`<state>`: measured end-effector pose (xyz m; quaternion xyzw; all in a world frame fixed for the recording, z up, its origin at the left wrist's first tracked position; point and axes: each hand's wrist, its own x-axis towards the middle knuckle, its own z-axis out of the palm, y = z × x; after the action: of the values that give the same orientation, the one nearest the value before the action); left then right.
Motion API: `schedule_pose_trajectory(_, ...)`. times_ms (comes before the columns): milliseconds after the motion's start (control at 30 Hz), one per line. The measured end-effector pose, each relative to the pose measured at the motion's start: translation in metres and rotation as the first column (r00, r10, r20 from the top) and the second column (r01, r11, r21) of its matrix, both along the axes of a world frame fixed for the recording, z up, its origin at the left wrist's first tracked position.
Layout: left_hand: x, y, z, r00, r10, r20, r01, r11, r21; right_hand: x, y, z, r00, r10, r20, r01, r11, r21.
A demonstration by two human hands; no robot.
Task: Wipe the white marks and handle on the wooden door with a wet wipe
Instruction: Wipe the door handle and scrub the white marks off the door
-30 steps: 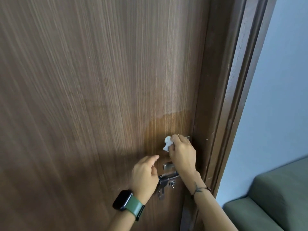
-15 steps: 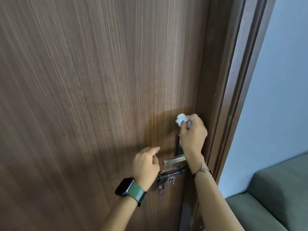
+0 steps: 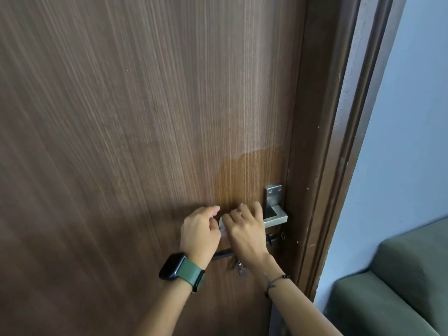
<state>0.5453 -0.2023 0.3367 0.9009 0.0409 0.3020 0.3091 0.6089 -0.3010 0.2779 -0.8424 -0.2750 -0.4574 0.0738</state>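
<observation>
The wooden door (image 3: 145,117) fills the view, with a darker damp patch (image 3: 247,175) above the lock. A steel lever handle (image 3: 275,215) on its plate (image 3: 273,194) sits near the door's right edge. My right hand (image 3: 244,229) covers the lever's left end, gripping a crumpled white wet wipe (image 3: 222,227), of which only a sliver shows between my hands. Just to its left, my left hand (image 3: 200,232), with a green-strapped watch, has its fingers curled and touches the wipe's left side. Whether it grips the wipe is unclear.
A slide bolt (image 3: 221,253) and hanging keys (image 3: 241,269) lie under my wrists. The dark door frame (image 3: 324,166) runs down the right, with small white specks. Beyond it are a pale blue wall (image 3: 412,117) and a grey-green sofa (image 3: 400,287).
My right hand came down from the top of the handle plate to the lever's left end with the wipe. The plate is now uncovered. My left hand stayed close by.
</observation>
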Motion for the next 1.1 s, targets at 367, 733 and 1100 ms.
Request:
schedule_pose_trajectory(367,-0.006,0.000,-0.018,0.999,0.003,-0.051,-0.006,0.999,-0.054,-0.015,0.009,-0.018,0.979,-0.116,-0.170,0.068,0.962,-0.264)
schedule_pose_trajectory(733,-0.015,0.005,-0.028,0.998,0.006,-0.068,-0.011,0.997,-0.083,-0.033,-0.012,-0.044,0.856,-0.458,-0.240,0.260,0.782,-0.566)
schedule_pose_trajectory(1100,-0.019,-0.004,-0.027,0.995,-0.010,-0.100,0.006,0.999,-0.047,0.007,-0.066,-0.050,0.619,-0.366,-0.695,0.344,0.922,-0.179)
